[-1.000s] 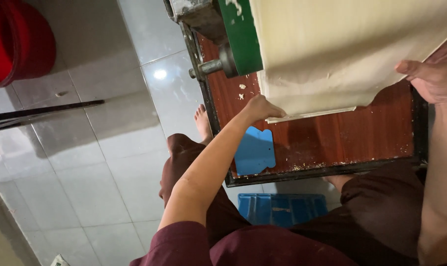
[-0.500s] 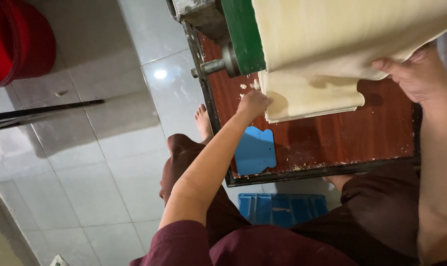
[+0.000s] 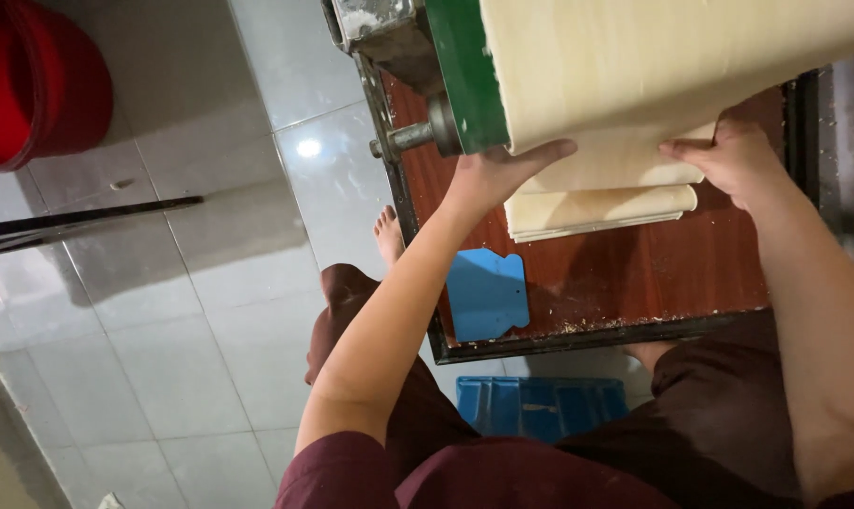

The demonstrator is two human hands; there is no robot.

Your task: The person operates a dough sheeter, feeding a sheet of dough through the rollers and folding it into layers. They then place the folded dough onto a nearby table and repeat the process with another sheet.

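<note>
A wide pale dough sheet (image 3: 653, 66) hangs down from a green rolling machine (image 3: 460, 75). Below it the sheet lies folded in layers (image 3: 596, 207) on a reddish-brown board (image 3: 681, 273). My left hand (image 3: 497, 174) holds the sheet's left edge just under the roller. On the right edge, my right hand (image 3: 728, 160) grips the sheet above the folded stack. A blue plastic scraper (image 3: 488, 292) lies on the board near its front left corner.
The machine's metal shaft (image 3: 408, 139) sticks out to the left. A blue crate (image 3: 540, 405) sits on the white tiled floor between my legs. A red bucket (image 3: 36, 85) stands at the far left, with a dark rod (image 3: 78, 219) lying nearby.
Both hands have moved up the board toward the roller, carrying the sheet's lower end back over itself, so the dough now lies in a folded stack.
</note>
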